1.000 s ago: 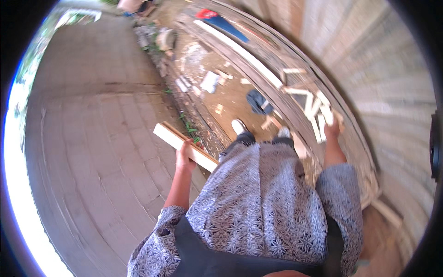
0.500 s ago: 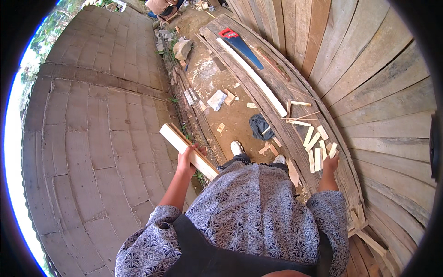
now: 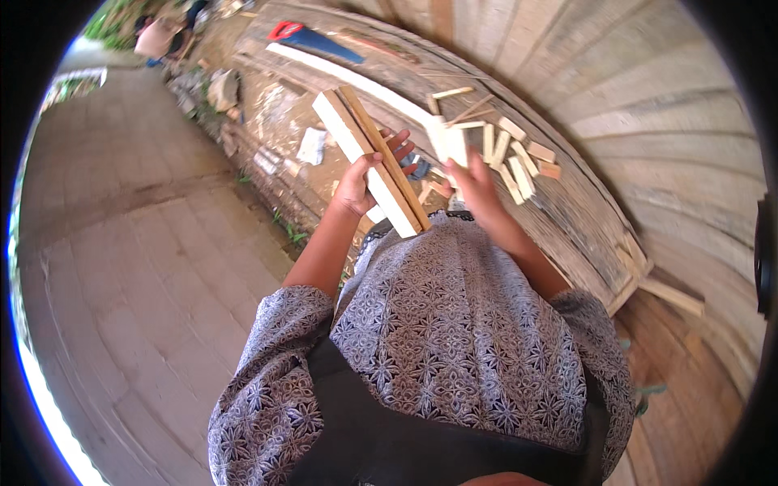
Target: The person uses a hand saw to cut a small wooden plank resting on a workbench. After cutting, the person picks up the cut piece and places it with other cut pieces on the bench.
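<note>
— Counting first: how many pieces do we hold?

— Two long wooden strips (image 3: 374,160) lie together in our left hand (image 3: 361,182), one pale and broad, one thinner and browner laid along its right edge. The fingers curl round them, thumb on the near face, so that grip is closed on the pair, lifted in front of our chest and tilted up to the left.

— And our right hand (image 3: 474,185)?

— It holds one short pale block (image 3: 447,144) just beside the strips; the picture is blurred there, but the fingers look wrapped about its lower end.

— What lies beyond?

— We count roughly eight short offcuts (image 3: 512,158) scattered on the curved plank bench (image 3: 583,211), a few thin sticks among them, one long white batten (image 3: 356,81) and one handsaw (image 3: 312,36) with a red handle and blue blade at the far end.

— And the place?

— We stand outdoors: paved slabs (image 3: 138,267) on our left, bare dirt with rubble (image 3: 243,121) along the bench, and a wall of wooden boards (image 3: 648,105) on our right.
</note>
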{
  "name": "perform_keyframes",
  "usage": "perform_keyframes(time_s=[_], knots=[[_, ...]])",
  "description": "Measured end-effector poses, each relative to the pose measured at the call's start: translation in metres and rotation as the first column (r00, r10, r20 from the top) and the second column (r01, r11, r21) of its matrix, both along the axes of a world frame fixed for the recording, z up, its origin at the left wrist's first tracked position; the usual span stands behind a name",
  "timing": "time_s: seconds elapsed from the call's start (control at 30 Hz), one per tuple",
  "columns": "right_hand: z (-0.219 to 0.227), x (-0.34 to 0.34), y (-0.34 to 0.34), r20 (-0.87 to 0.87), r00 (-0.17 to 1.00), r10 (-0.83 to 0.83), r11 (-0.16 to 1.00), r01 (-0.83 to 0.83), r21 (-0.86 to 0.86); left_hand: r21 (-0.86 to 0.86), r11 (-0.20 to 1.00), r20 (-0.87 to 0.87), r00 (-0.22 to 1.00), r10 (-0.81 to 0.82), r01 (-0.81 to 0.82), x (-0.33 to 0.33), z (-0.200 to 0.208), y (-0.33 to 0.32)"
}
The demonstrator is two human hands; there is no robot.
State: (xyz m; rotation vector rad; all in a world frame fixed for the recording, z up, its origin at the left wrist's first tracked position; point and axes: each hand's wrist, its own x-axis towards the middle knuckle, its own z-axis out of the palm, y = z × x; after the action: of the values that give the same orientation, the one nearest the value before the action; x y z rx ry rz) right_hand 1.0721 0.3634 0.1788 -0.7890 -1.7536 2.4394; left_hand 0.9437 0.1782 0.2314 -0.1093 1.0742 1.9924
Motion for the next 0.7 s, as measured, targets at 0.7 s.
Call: perform_keyframes(time_s=[0.7], knots=[[0.038, -0.012, -0.026, -0.2, 0.978, 0.051, 0.617, 0.127, 0.777, 0.005, 0.99, 0.098, 0.985, -0.14, 0.14, 0.002, -0.041, 0.022]])
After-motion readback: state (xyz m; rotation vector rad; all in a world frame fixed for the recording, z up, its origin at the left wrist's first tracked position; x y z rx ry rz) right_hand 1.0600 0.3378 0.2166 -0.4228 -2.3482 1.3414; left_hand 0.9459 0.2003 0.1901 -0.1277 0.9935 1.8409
